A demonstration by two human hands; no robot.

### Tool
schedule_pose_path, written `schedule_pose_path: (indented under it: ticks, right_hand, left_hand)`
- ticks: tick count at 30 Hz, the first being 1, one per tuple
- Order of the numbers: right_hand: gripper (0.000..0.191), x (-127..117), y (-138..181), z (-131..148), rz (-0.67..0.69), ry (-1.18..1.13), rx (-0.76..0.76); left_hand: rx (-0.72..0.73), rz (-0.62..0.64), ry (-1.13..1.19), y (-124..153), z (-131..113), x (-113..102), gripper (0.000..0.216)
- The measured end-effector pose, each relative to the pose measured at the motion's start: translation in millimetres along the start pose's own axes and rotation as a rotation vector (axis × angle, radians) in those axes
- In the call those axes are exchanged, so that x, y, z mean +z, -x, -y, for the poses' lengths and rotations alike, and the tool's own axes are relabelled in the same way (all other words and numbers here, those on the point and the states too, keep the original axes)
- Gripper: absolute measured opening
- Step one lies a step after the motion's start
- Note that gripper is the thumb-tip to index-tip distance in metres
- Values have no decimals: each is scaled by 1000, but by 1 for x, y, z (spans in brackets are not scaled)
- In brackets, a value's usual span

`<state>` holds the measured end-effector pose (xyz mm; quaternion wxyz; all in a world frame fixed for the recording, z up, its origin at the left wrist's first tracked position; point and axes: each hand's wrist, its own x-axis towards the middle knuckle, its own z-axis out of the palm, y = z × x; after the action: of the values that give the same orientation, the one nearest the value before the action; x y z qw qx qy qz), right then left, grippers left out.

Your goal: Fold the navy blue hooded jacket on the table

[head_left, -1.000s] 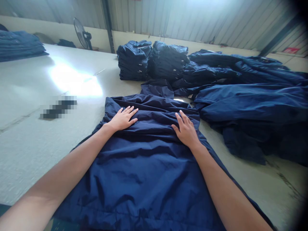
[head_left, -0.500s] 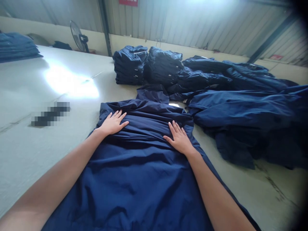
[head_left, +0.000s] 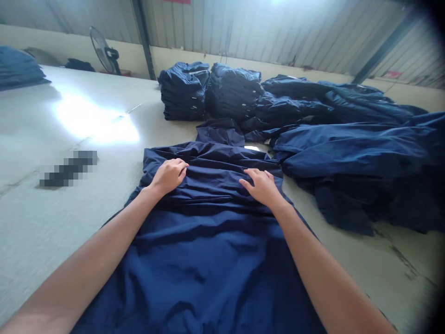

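Head view: one navy garment [head_left: 194,273] lies spread on a pale bench [head_left: 38,241], directly below the person's forearms, its lower end running out of frame. Two hands are on it. The left hand [head_left: 169,176] is at the garment's left upper edge, fingers curled down and clenching a fold of the cloth. The right hand [head_left: 261,187] is on the right upper part, fingers likewise bent into the wrinkled cloth. Both grips look closed on the fabric, well apart, with creased cloth between them.

Beyond the far edge sit a dark fold of cloth [head_left: 220,132], then two stacks of folded navy clothes [head_left: 184,91] side by side. One loose navy heap [head_left: 347,144] fills the right side, almost touching the garment's right edge, with only a narrow strip of bench between. One further stack [head_left: 17,68] sits at far left. A pixelated dark object [head_left: 67,169] lies on the bench left of the garment. Wide bare bench stretches there, with a patch of glare. One standing fan [head_left: 102,51] is by the back wall.
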<state>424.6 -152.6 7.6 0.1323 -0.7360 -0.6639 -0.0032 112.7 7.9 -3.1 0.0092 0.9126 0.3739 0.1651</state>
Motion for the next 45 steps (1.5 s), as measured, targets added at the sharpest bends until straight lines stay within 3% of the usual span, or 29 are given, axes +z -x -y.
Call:
schedule_pose_path:
  ticks: [2, 6, 10, 15, 19, 26, 29, 36, 45]
  right_hand:
    - [53, 7, -5, 9, -65, -47, -57]
    - [59, 30, -8, 11, 0, -41, -73]
    - [68, 44, -9, 3, 41, -11, -24]
    - [85, 42, -12, 2, 92, 30, -25]
    - [90, 39, -12, 3, 112, 46, -35]
    - [74, 32, -6, 14, -25, 100, -126]
    - [68, 29, -3, 22, -85, 77, -201]
    - [96, 38, -2, 26, 115, 90, -127]
    - [101, 36, -3, 20, 157, 38, -144]
  left_hand:
    - [77, 43, 44, 2, -6, 4, 50]
    - [160, 238, 13, 8, -13, 13, 80]
    - [156, 301, 3, 12, -14, 14, 92]
    - [146, 312, 24, 10, -13, 11, 91]
    - [98, 289, 0, 5, -1, 9, 74]
    - [-233, 121, -188, 3, 20, 9, 66]
    - [-235, 162, -225, 4, 17, 12, 70]
    - [-230, 236, -238, 3, 16, 15, 77]
    - [-236, 248, -219, 2, 22, 18, 78]
